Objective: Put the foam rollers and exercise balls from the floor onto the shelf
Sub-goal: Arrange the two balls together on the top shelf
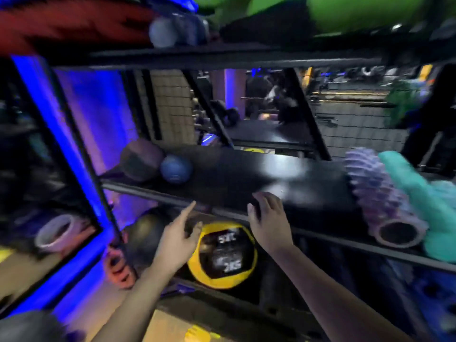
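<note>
both hands empty: left hand [176,240] loose with a finger out, right hand [269,218] open at the shelf [234,178] front edge. blue ball [175,169] sits near the left end, purple roller [385,201] at the right. i'd fill the middle next, set well back so nothing rolls off.

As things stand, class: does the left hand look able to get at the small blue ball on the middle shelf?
Probably yes: the left hand is empty near the front edge of the shelf, and nothing stands between it and the blue ball.
</note>
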`<state>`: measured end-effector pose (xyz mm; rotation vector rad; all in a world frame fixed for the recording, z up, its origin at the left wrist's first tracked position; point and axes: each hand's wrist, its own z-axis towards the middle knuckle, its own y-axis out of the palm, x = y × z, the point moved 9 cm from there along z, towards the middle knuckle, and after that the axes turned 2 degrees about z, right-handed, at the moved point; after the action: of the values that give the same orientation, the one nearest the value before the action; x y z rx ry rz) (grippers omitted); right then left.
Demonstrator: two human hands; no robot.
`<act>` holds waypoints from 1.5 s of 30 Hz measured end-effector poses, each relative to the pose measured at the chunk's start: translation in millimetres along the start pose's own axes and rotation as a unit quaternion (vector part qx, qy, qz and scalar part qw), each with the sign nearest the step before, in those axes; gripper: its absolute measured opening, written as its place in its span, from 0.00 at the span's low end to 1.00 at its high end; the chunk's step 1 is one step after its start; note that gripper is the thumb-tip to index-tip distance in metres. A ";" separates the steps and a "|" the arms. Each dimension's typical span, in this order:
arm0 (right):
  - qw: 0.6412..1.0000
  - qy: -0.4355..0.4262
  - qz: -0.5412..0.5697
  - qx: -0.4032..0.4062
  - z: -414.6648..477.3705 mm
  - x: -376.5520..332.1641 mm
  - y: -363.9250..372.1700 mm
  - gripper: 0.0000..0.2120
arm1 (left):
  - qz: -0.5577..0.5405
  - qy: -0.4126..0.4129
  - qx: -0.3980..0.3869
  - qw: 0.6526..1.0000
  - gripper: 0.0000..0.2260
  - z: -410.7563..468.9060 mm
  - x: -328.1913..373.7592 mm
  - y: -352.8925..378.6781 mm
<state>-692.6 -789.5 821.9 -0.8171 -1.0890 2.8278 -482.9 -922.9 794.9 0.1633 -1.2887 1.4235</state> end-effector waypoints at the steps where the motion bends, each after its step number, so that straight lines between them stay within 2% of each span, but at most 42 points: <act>1: 1.000 0.002 0.011 -0.018 3.0 -20.7 28.6 0.22 | 0.002 -0.021 0.005 1.000 0.26 0.4 -26.0 -28.0; 6: 0.993 0.036 0.065 -0.093 35.2 -100.9 145.4 0.24 | 0.045 -0.065 0.028 0.996 0.27 24.5 -117.0 -132.3; 11: 0.989 0.050 0.059 -0.130 106.4 -141.2 233.3 0.28 | 0.077 -0.053 0.062 0.994 0.27 81.0 -186.4 -166.7; 13: 0.987 0.065 0.048 -0.141 142.0 -144.1 269.2 0.34 | 0.091 -0.044 0.065 0.993 0.28 112.0 -209.1 -169.5; 16: 0.977 0.098 -0.015 -0.189 199.5 -136.0 319.9 0.51 | 0.120 -0.023 0.067 0.990 0.32 163.3 -235.0 -176.4; 19: 0.948 0.151 -0.070 -0.270 236.5 -111.3 359.1 0.64 | 0.156 0.014 0.055 0.986 0.36 223.3 -242.2 -181.5; 23: 0.932 0.174 -0.105 -0.300 257.8 -86.2 393.9 0.63 | 0.244 0.098 0.057 0.963 0.40 305.4 -231.0 -166.7; 26: 0.933 0.180 -0.120 -0.288 261.0 -76.8 401.7 0.62 | 0.297 0.070 -0.015 0.952 0.49 347.7 -241.3 -137.8; 28: 0.939 0.183 -0.108 -0.270 260.7 -89.6 391.8 0.59 | 0.312 0.061 -0.054 0.946 0.52 361.3 -255.0 -124.7; 32: 0.941 0.195 -0.151 -0.232 251.5 -116.0 384.0 0.57 | 0.222 0.076 -0.024 0.972 0.48 384.8 -284.7 -147.2; 35: 0.932 0.191 -0.214 -0.224 244.6 -135.3 390.7 0.57 | 0.071 0.055 -0.021 0.996 0.47 393.2 -327.9 -179.1; 38: 0.917 0.197 -0.254 -0.237 246.6 -149.2 395.0 0.57 | -0.052 0.036 -0.005 0.998 0.46 383.5 -360.9 -205.5; 41: 0.904 0.194 -0.283 -0.254 246.8 -162.2 400.0 0.57 | -0.090 0.048 0.016 0.995 0.46 372.3 -373.7 -213.5; 45: 0.902 0.181 -0.304 -0.248 238.3 -180.4 407.8 0.55 | -0.090 0.067 -0.001 0.994 0.45 368.8 -371.6 -209.2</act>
<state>-576.2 -1281.1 799.6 -0.7881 -1.6558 1.8256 -396.0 -1480.0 796.2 0.1742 -1.1357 1.2575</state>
